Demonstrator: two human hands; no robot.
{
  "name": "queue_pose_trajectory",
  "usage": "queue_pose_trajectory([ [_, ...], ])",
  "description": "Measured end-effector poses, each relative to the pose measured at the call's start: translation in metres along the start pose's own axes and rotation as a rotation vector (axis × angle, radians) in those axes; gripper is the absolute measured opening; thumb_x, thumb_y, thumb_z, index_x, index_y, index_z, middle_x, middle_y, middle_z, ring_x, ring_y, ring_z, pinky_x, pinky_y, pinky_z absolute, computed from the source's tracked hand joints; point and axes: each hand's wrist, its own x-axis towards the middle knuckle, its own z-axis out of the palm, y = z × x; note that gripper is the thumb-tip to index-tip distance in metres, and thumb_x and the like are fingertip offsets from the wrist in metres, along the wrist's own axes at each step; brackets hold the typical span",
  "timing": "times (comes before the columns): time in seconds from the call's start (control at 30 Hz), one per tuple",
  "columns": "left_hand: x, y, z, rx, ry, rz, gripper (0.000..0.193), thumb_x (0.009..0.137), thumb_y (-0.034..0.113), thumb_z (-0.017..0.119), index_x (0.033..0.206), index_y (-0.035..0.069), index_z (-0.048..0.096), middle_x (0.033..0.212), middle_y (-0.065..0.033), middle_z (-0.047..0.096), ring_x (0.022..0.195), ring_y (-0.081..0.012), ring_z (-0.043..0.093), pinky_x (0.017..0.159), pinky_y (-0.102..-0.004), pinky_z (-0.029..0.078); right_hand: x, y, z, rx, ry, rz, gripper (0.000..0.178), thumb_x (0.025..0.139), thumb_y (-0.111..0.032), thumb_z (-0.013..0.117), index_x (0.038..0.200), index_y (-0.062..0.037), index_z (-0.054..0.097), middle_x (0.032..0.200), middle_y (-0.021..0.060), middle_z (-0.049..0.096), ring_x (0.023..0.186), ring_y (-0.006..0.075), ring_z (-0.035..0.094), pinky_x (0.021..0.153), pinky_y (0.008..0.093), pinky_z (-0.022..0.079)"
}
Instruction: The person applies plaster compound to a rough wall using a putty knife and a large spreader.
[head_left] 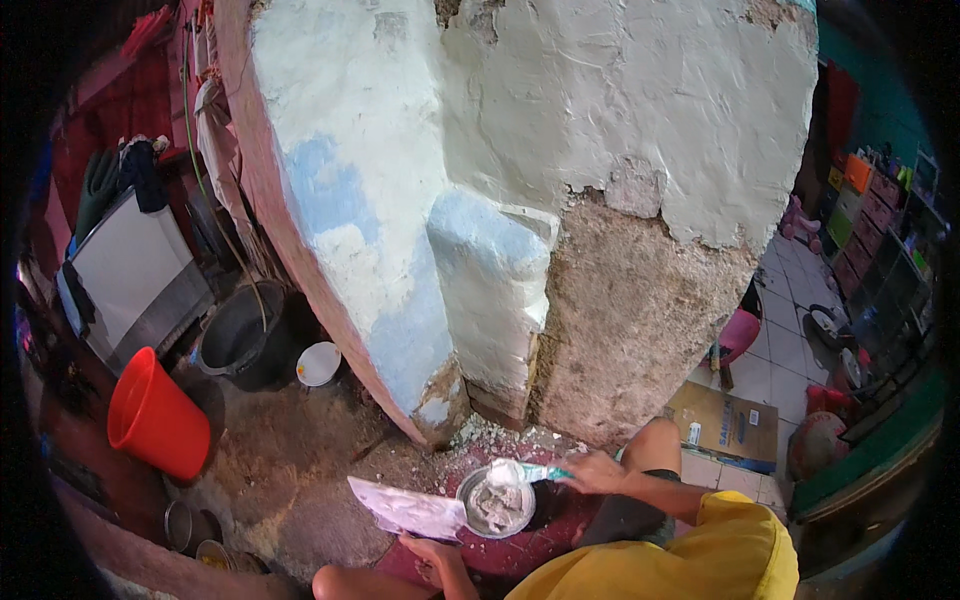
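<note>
My right hand (592, 472) grips the teal handle of a putty knife (542, 473), its end covered in a lump of white paste. That end is over a round metal bowl (465, 488) holding more of the thick white paste (497, 508). To the left of the bowl, my left hand (432, 553) holds a flat, pale pinkish board (405, 506) smeared white, tilted with its right end at the bowl's rim. The blade itself is hidden under the paste.
A wall corner (500, 150) rises ahead, with peeling pale plaster and a bare rough patch (640, 310); chips (510, 438) lie at its foot. A red bucket (160, 415), black tub (245, 340) and white lid (318, 364) stand left. Flattened cardboard (720, 420) lies right.
</note>
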Motion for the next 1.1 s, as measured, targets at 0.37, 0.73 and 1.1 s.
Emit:
queue_pose_trajectory([
  [0.37, 0.001, -0.015, 0.003, 0.024, -0.268, -0.079, 0.05, 0.085, 0.034, 0.038, 0.12, -0.001, 0.043, 0.119, -0.0142, 0.047, 0.107, -0.0293, 0.049, 0.091, -0.0412, 0.04, 0.03, 0.002, -0.229, -0.284, 0.322, -0.016, 0.047, 0.078, -0.01, 0.062, 0.123, -0.0053, 0.048, 0.069, 0.0147, 0.055, 0.058, 0.0302, 0.056, 0.049, 0.04, 0.044],
  [0.73, -0.053, -0.042, 0.057, 0.347, -0.321, 0.02, 0.034, 0.087, 0.022, 0.046, 0.111, -0.002, 0.047, 0.098, -0.008, 0.051, 0.09, -0.0175, 0.05, 0.082, -0.0308, 0.04, 0.085, -0.01, -0.29, -0.187, 0.626, 0.266, 0.024, 0.085, -0.015, 0.057, 0.103, 0.0018, 0.06, 0.062, 0.0222, 0.054, 0.052, 0.0353, 0.054, 0.05, 0.0393, 0.042],
  [1.1, -0.06, -0.048, 0.046, 0.502, -0.397, -0.017, 0.042, 0.083, 0.028, 0.051, 0.114, -0.001, 0.048, 0.106, -0.0094, 0.05, 0.096, -0.02, 0.049, 0.086, -0.033, 0.038, 0.111, 0.003, -0.294, -0.043, 0.678, 0.325, 0.028, 0.09, -0.024, 0.05, 0.089, 0.0021, 0.061, 0.06, 0.024, 0.049, 0.051, 0.0376, 0.047, 0.052, 0.0411, 0.039],
])
